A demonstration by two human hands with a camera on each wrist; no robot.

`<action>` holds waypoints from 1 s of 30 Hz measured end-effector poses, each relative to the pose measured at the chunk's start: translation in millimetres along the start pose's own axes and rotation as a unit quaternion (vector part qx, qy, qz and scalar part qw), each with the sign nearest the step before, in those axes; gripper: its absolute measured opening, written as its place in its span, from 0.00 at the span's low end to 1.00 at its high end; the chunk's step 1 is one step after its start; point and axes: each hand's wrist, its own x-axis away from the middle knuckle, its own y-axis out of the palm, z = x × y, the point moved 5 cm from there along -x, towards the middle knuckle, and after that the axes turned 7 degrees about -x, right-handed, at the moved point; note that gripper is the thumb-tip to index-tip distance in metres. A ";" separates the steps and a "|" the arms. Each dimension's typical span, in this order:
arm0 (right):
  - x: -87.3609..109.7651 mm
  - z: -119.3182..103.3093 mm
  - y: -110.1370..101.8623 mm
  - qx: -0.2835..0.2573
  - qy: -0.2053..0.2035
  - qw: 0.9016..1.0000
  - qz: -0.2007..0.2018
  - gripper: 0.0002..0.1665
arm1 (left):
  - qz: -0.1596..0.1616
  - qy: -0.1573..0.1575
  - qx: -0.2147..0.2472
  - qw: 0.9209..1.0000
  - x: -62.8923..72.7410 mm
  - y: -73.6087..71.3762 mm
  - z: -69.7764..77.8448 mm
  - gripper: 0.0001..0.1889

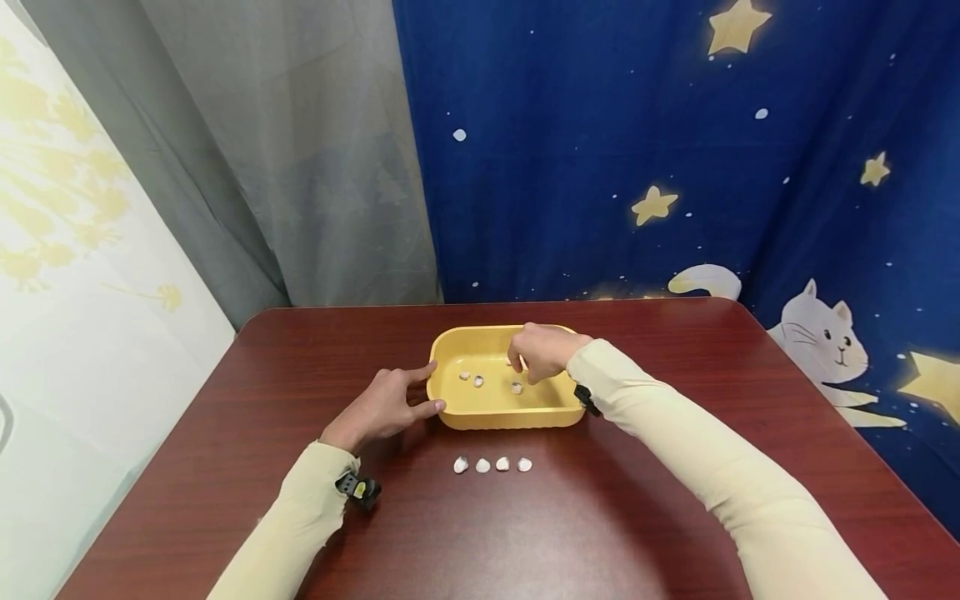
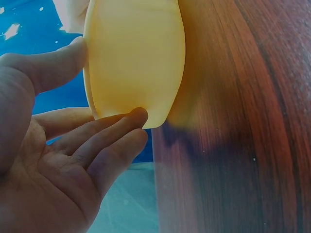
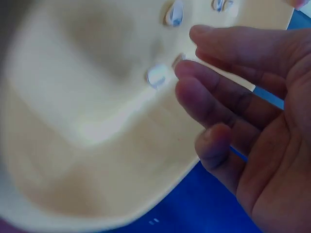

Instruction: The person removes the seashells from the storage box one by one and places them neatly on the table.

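Note:
A yellow rectangular plastic tray stands on the table, with several small whitish shell-like pieces scattered on its floor. My left hand touches the tray's left end with the thumb and fingertips; in the left wrist view the fingers lie nearly straight against the outer wall. My right hand reaches down inside the tray's right half. Its thumb and fingertips are apart, close to a partly hidden piece, and nothing shows between them. Another piece lies beside the fingertips.
In front of the tray, a row of several similar pieces lies on the dark red-brown wooden table. A grey curtain and a blue star-patterned curtain hang behind the table. A white patterned surface is at the left.

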 end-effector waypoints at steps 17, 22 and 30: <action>-22.1 -1.7 -11.1 0.020 -0.006 1.000 0.016 0.11 | -0.006 -0.002 0.010 1.000 1.1 0.1 0.0 0.39; -29.9 1.1 -8.4 0.014 -0.005 0.999 0.039 0.08 | -0.008 -0.004 0.010 1.000 1.0 -0.8 0.2 0.39; -40.7 7.9 4.5 0.012 0.007 0.999 0.051 0.02 | -0.008 -0.004 0.013 1.000 0.0 -0.2 -1.2 0.39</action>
